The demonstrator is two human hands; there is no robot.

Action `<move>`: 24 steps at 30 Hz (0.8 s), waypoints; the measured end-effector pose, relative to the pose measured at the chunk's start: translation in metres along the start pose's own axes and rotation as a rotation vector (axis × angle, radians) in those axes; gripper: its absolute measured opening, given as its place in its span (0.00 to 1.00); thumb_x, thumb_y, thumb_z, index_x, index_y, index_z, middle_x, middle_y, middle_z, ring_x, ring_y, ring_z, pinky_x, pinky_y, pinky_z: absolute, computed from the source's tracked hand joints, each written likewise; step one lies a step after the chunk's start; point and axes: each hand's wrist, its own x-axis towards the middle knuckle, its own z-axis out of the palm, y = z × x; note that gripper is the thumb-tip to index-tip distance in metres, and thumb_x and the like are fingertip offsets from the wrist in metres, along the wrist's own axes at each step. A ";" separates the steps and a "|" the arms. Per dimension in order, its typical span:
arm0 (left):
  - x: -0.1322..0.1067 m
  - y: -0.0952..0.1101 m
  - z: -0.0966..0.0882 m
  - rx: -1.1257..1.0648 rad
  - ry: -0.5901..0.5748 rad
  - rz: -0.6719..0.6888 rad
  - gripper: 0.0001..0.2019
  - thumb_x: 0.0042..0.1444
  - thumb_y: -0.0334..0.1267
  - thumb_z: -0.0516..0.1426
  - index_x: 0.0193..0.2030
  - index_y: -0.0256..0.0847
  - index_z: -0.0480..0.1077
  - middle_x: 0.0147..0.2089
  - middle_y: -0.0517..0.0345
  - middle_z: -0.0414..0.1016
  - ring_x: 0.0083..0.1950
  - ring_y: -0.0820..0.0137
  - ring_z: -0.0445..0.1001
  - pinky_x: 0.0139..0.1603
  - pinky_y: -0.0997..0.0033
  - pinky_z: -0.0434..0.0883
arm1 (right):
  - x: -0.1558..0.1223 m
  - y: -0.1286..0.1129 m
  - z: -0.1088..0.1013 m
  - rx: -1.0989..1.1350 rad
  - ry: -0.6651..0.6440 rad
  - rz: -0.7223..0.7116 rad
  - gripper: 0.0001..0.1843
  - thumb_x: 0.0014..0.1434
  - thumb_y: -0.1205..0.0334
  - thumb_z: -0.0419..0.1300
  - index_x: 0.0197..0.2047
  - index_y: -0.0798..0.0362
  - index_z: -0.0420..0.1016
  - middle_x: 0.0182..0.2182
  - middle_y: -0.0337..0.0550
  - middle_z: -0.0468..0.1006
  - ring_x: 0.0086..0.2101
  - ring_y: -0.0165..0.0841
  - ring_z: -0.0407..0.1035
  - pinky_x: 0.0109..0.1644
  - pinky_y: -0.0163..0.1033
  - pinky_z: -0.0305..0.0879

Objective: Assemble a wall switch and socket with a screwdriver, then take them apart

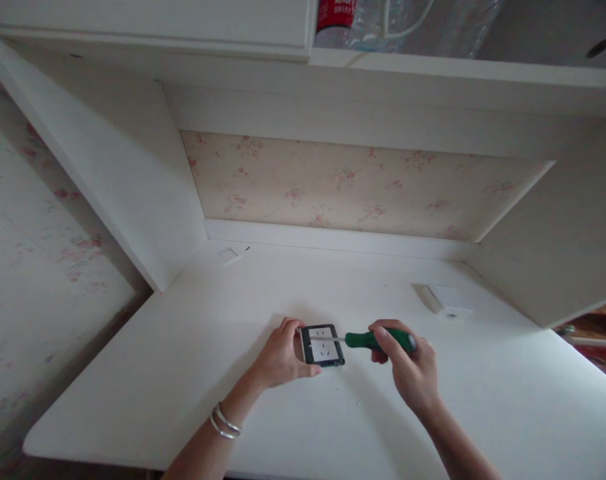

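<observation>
A wall socket (323,345) with a white face and a dark frame is on the white desk, its slots turned up. My left hand (286,353) grips it by its left side, thumb along the near edge and fingers at the far corner. In my right hand (407,357) is a screwdriver (377,340) with a green handle, held nearly level. Its thin metal shaft runs leftward across the socket's face, and the tip is at the left part of the frame. Whether the tip touches a screw there is too small to tell.
A white square frame (229,256) lies at the desk's back left, with a small dark piece (247,249) beside it. Toward the right sits a white box (449,301). White side panels and an overhead shelf holding a red-labelled bottle (335,15) enclose the desk (183,400).
</observation>
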 end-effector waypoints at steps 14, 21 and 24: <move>-0.002 0.002 -0.002 -0.002 0.011 0.043 0.34 0.34 0.42 0.69 0.49 0.43 0.62 0.49 0.53 0.64 0.48 0.62 0.67 0.50 0.62 0.67 | 0.009 -0.035 0.022 -0.273 -0.094 -0.263 0.10 0.57 0.56 0.57 0.29 0.53 0.73 0.20 0.36 0.72 0.19 0.26 0.63 0.24 0.30 0.60; -0.001 0.003 -0.004 -0.030 -0.001 0.037 0.33 0.34 0.41 0.69 0.48 0.42 0.62 0.48 0.54 0.64 0.47 0.63 0.67 0.49 0.63 0.68 | 0.010 -0.033 0.026 -0.317 -0.150 -0.217 0.11 0.58 0.54 0.56 0.30 0.51 0.72 0.21 0.37 0.73 0.20 0.28 0.65 0.26 0.32 0.61; -0.001 0.004 -0.004 -0.027 0.001 0.030 0.33 0.33 0.40 0.69 0.48 0.42 0.61 0.48 0.54 0.64 0.47 0.63 0.67 0.48 0.64 0.68 | 0.011 -0.032 0.028 -0.332 -0.156 -0.221 0.12 0.58 0.54 0.56 0.29 0.51 0.72 0.20 0.37 0.72 0.20 0.28 0.64 0.26 0.32 0.60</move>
